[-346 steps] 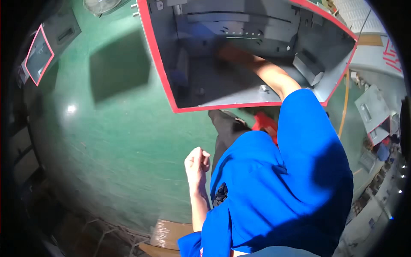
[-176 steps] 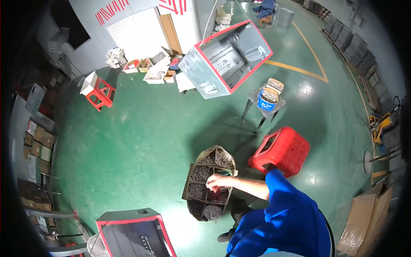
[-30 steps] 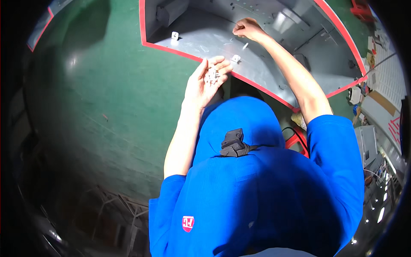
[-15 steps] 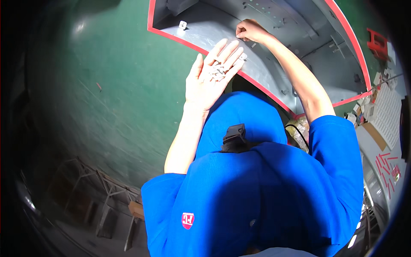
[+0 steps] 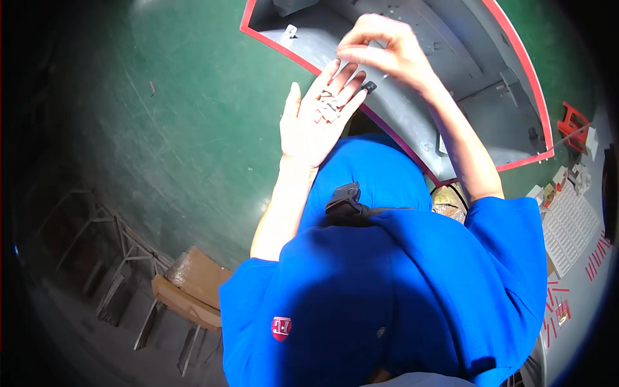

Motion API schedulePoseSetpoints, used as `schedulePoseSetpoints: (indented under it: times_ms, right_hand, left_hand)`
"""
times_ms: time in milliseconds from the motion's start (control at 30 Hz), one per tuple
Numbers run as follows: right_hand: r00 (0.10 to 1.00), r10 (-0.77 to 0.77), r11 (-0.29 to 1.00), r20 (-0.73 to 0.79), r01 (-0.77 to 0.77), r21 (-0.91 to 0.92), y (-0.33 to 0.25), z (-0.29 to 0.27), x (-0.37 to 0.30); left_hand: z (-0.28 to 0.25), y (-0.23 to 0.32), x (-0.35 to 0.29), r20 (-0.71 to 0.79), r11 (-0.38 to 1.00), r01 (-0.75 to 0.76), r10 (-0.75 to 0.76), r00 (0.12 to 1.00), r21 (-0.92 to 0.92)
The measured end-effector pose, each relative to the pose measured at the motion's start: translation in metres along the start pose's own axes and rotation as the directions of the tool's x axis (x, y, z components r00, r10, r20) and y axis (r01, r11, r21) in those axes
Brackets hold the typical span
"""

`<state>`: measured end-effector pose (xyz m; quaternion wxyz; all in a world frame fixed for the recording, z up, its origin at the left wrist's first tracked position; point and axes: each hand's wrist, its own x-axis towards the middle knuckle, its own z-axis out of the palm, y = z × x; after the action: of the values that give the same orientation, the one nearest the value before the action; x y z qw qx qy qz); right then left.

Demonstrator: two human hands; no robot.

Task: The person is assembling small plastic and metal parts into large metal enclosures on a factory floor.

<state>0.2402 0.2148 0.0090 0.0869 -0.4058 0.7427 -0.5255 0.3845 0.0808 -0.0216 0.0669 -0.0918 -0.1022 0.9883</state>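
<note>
My left hand is palm up with its fingers stretched out. Several small whitish pieces lie loose on it; their exact kind is too small to tell. Just beyond its fingertips, my right hand has thumb and forefinger drawn together in a pinch. Whatever may be between them cannot be made out. Both hands are at the near edge of a grey metal housing with a red rim. Inside it, a small white block stands to the left, and a small dark fitting shows beside my left fingertips.
Green floor spreads to the left. Cardboard rests on a metal frame at the lower left. At the right are a red stool-like object, a white slotted tray and several red strips. A clear plastic bag lies near my right knee.
My right hand has come back from inside the housing toward my left fingertips, still pinched. My left palm stays raised with the pieces on it. The whole view has shifted slightly.
</note>
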Motion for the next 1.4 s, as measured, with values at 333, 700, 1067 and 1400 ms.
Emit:
schedulePoseSetpoints:
  times_ms: [333,700,1067,1400]
  right_hand:
    - [0.934,-0.109,0.913,0.340,0.229,-0.337,-0.069,0.065,-0.022]
    - [0.954,0.298,0.829,0.001,-0.260,0.495,-0.079,0.093,-0.030]
    - [0.720,0.264,0.962,-0.642,-0.143,0.234,0.026,0.058,0.020]
    - [0.600,0.065,0.995,-0.798,-0.103,0.003,0.070,0.059,0.106]
  left_hand:
    - [-0.007,0.029,-0.041,0.062,0.976,0.072,-0.086,0.994,0.204]
    - [0.007,0.059,-0.098,-0.131,0.966,0.105,-0.075,0.989,0.237]
    - [-0.004,0.145,-0.043,-0.131,0.697,-0.006,0.144,0.981,0.717]
    - [0.005,0.150,0.032,-0.244,0.252,0.196,0.174,0.954,0.948]
